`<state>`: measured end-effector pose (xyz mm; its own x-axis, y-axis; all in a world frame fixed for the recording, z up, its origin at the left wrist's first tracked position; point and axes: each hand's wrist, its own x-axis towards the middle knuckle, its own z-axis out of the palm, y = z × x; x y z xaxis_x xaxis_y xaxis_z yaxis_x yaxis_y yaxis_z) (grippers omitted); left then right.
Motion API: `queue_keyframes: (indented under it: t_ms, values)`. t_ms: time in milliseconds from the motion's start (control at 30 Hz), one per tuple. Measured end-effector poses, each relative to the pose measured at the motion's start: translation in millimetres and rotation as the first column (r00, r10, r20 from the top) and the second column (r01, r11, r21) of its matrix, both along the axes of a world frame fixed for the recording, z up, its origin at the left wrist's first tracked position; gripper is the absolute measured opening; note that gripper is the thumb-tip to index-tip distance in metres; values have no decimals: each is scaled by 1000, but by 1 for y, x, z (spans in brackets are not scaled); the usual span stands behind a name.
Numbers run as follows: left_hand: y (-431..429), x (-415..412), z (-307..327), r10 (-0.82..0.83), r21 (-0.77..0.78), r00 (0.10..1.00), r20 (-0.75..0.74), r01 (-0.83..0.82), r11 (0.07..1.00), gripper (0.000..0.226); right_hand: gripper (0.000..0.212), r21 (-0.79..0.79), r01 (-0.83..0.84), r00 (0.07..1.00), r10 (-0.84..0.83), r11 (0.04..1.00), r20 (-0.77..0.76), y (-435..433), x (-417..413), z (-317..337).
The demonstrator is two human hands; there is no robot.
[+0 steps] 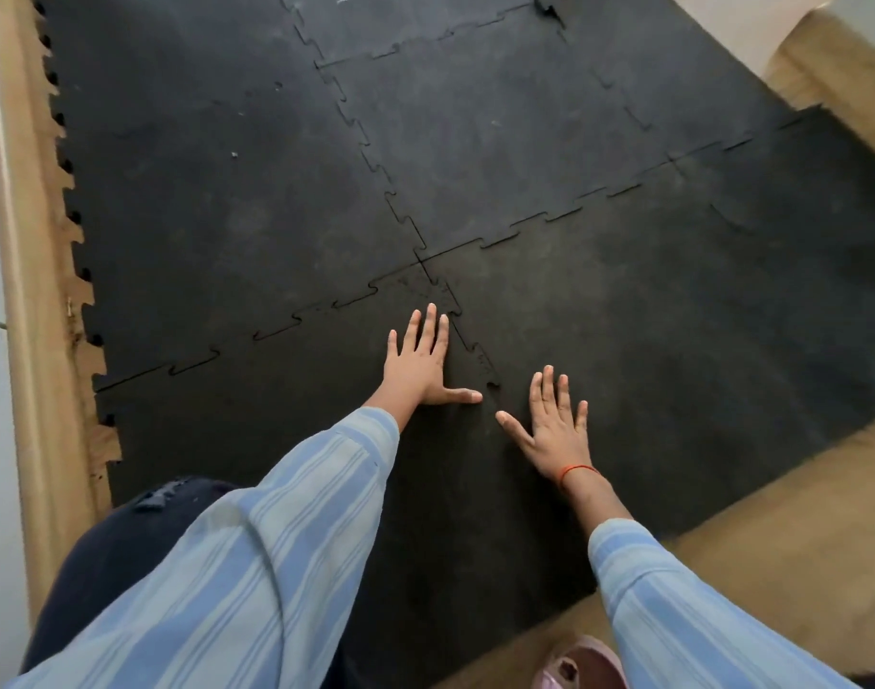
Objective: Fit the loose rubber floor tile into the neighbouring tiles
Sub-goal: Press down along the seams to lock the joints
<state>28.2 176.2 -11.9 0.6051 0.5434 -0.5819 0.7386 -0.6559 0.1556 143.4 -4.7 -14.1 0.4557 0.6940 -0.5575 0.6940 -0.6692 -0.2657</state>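
Both hands press flat, fingers spread and gripping nothing: the left hand (420, 363) on the near-left tile (256, 420), the right hand (555, 425) on the loose rubber tile (674, 340). That tile lies at 3 o'clock of their toothed seam (480, 363), beside the neighbouring tiles (500, 141) at 12 o'clock.

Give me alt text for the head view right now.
Both hands lie flat, fingers spread, on black interlocking rubber tiles: the left hand and right hand sit either side of a jigsaw seam. Striped blue sleeves fill the foreground; brown floor shows at right.
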Motion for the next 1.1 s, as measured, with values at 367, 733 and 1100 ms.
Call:
queue_keyframes:
  t_ms: [367,733,1100]
  values:
    - [-1,2,3,8,-5,1000,-28,-8,1000,131,86,28,-51,998,52,998,-30,-4,10,-2]
    - [-3,2,2,-2,-2,1000,-19,2,1000,132,91,35,-24,996,26,999,-82,-20,24,1]
    - [-56,22,5,-79,15,995,-62,80,997,159,113,-60,-125,986,117,990,-117,-26,31,9]
